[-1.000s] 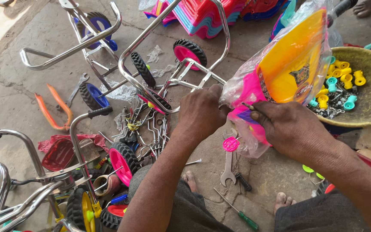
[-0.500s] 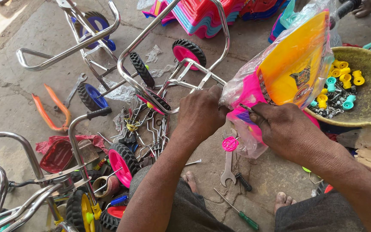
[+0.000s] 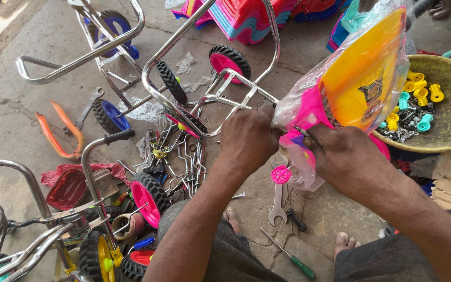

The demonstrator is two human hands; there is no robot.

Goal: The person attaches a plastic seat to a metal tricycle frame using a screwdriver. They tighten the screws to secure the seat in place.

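Gripping clear plastic wrap (image 3: pixel 301 169) on yellow-pink seat (image 3: pixel 359 78), left hand (image 3: pixel 249 138), right hand (image 3: pixel 343 154), both grips closed.

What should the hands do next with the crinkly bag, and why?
Probably pull the clear plastic wrap downward off the pink and yellow part: left hand and right hand both pinch the wrap at its lower end, and it covers the part.

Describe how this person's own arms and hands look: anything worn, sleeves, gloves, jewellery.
Both arms are bare from the hands up to the frame edge, with no sleeves showing. The left hand and the right hand wear no gloves, and no rings, watch or wristbands can be seen. Fingers look work-worn; fine detail of nails is too small to tell. Dark grey trousers cover the knees below the arms.
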